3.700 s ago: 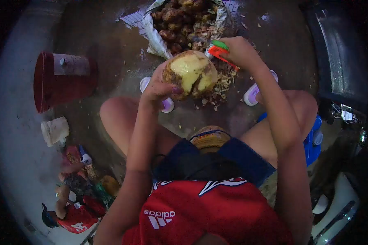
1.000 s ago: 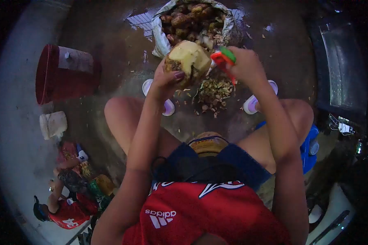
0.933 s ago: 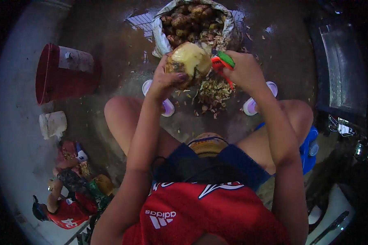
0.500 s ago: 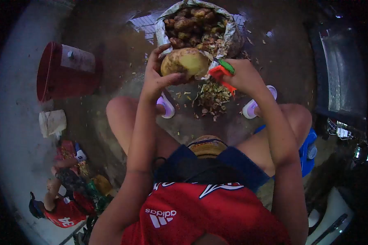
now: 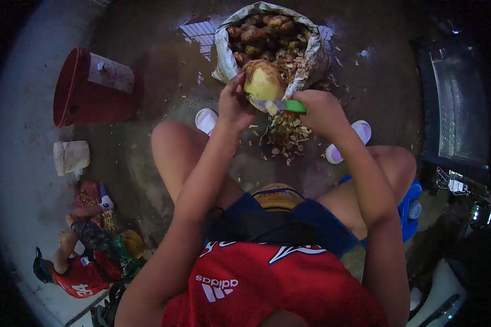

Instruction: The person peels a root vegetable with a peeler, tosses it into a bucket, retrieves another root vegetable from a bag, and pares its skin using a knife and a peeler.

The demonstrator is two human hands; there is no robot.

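My left hand (image 5: pixel 235 109) is closed around the near left side of a large, partly peeled potato (image 5: pixel 267 82). Its bare flesh is pale yellow, and brown skin remains along the top. In my right hand (image 5: pixel 323 113) is a green-handled knife (image 5: pixel 294 106), its blade lying against the potato's lower edge. A bit of pale peel sits on the blade. Right behind the potato stands an open white sack (image 5: pixel 223 38) with several brown, dirty potatoes (image 5: pixel 253 35) in it. Peelings (image 5: pixel 286 133) are heaped on the ground below my hands.
A red bucket (image 5: pixel 112 92) leans to the left, near a whitish container (image 5: pixel 71 157). Another person in a red shirt (image 5: pixel 87 278) sits at lower left. A blue object (image 5: pixel 411 210) is beside my right thigh. The brown ground (image 5: pixel 163 65) looks wet, with scattered peelings.
The potato has turned, and my left hand has shifted right and lower on it. My right hand has rotated, bringing the knife blade against the potato; the orange-red part is now mostly hidden.
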